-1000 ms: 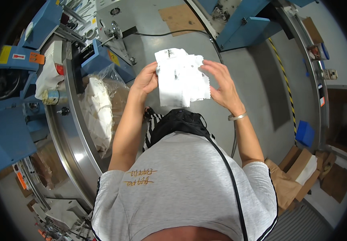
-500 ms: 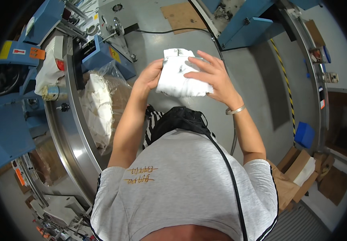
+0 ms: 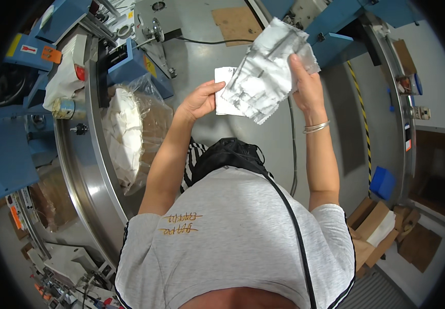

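In front of me, above the grey floor, my right hand (image 3: 307,87) grips a white cleaning cloth (image 3: 270,67) by its right side, thumb on top. The cloth is spread partly open, its edges frayed, with dark grey smudges across its face. To its left, my left hand (image 3: 202,100) pinches a smaller folded white cloth (image 3: 225,105) between thumb and fingers. The spread cloth overlaps the right part of the folded one, so that part is hidden. Whether the two are separate pieces or joined beneath the overlap, I cannot tell.
A clear plastic bag with white material (image 3: 125,136) stands at my left beside a metal-edged machine bench (image 3: 80,177). A black cable (image 3: 212,42) crosses the floor. Blue machine parts (image 3: 330,46) stand ahead right. Cardboard boxes (image 3: 369,219) and a blue bin (image 3: 382,181) lie right.
The folded white bundle held between both hands has been opened out. My right hand has moved up and right with the smudged cloth; my left hand keeps the folded part, slightly further right.
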A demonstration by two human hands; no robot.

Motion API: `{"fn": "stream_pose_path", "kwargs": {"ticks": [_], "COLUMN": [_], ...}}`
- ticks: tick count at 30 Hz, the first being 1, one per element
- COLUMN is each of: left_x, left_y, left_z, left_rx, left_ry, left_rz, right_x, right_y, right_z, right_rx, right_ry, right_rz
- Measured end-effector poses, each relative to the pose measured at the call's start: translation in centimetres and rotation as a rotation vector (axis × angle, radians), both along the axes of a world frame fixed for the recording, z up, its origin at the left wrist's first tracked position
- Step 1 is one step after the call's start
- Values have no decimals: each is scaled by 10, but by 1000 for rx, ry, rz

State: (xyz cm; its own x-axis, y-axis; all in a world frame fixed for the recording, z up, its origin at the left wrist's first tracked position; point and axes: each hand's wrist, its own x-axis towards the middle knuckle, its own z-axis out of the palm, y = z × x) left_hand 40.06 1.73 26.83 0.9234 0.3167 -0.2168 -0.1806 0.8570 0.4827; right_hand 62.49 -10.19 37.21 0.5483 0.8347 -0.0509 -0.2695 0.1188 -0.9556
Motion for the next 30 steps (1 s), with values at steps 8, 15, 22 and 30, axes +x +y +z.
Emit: {"fn": "stream_pose_path", "kwargs": {"ticks": [8, 15, 22, 30], "left_x": [-24, -41, -25, 2], "left_y": [8, 20, 7, -8], "left_z": [-14, -33, 1, 46], "left_rx": [-90, -254, -246, 109], "left_ry": [-119, -300, -317, -277], "left_rz": [126, 137, 148, 85], "right_x": [27, 30, -1, -48], "right_y": [-16, -22, -17, -15], "right_z": [5, -5, -57, -74], "right_rx": [214, 223, 14, -85], "right_ry": [315, 375, 466, 741], "right_rz": [-17, -32, 112, 324]}}
